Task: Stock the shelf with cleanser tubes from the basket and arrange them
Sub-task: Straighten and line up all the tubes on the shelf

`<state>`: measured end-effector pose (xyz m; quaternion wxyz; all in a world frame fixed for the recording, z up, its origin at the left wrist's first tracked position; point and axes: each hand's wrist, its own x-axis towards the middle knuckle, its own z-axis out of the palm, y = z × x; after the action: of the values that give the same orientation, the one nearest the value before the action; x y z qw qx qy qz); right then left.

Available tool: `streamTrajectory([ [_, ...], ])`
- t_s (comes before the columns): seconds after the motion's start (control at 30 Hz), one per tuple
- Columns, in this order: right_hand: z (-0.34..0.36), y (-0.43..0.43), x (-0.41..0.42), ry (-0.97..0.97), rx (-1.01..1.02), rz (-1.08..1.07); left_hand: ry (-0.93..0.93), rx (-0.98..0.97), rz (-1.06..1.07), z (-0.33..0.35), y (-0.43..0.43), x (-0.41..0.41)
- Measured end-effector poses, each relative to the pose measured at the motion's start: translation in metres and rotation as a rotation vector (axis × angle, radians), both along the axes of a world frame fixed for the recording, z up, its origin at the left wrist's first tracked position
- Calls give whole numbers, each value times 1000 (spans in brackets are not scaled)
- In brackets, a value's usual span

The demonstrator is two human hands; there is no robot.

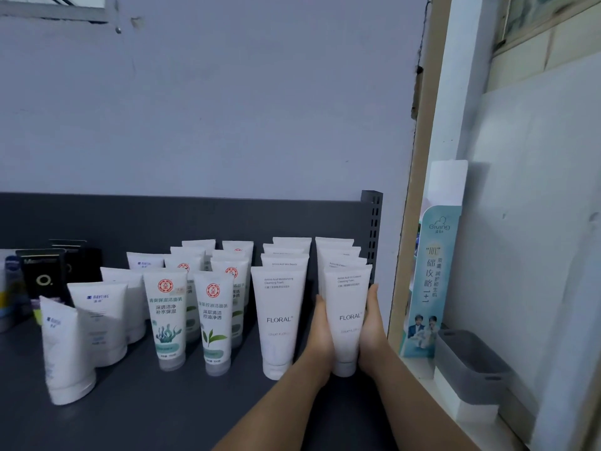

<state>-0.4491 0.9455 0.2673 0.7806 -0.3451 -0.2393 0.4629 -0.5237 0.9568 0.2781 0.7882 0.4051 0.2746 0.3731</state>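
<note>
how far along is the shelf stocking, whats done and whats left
Done: the green-label rows and left FLORAL row stand upright on the shelf. In hand: the left hand and right hand press flat against the front right FLORAL tube, apparently squaring it. Left: the far-left white tube leans; remaining stock isn't visible.

Front FLORAL tube (348, 307) of rightmost row: upright, cap down, on dark shelf (156, 408). Left hand (320, 333) and right hand (372, 330) flat against its two sides, fingers straight. Grey bin (468, 366) on ledge at right
</note>
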Motion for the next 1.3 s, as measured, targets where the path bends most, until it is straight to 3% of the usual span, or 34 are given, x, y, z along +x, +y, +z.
streamTrajectory([
  [0.03,-1,0,1,-4,16,16,74,40,-19,-5,5,1],
  [0.13,-3,3,3,-19,28,33,24,43,11,-4,1,0],
  [0.23,-4,5,3,-35,9,37,-325,-171,25,-1,-1,7],
  [0.33,-7,6,2,-32,43,37,-429,-221,72,-2,-1,11],
  [0.47,-7,4,0,-34,52,41,-91,-44,154,-6,5,5],
  [0.57,0,-6,-7,-164,30,-39,60,23,211,-9,3,-3],
  [0.8,18,-43,-25,-846,-135,-677,337,222,121,-11,-12,-28],
  [0.93,28,-53,-45,-1139,-18,-956,379,399,28,5,-25,-58],
  [1.0,35,-57,-67,-1193,65,-921,431,486,2,9,-30,-73],
  [1.07,39,-64,-88,-1204,145,-812,555,731,40,5,-34,-90],
  [1.17,32,-70,-111,-1208,211,-651,599,1059,363,0,-30,-122],
  [1.23,23,-65,-122,-1169,174,-590,531,1091,523,2,-29,-143],
  [1.3,12,-54,-128,-1103,65,-541,618,1051,556,-3,-19,-149],
])
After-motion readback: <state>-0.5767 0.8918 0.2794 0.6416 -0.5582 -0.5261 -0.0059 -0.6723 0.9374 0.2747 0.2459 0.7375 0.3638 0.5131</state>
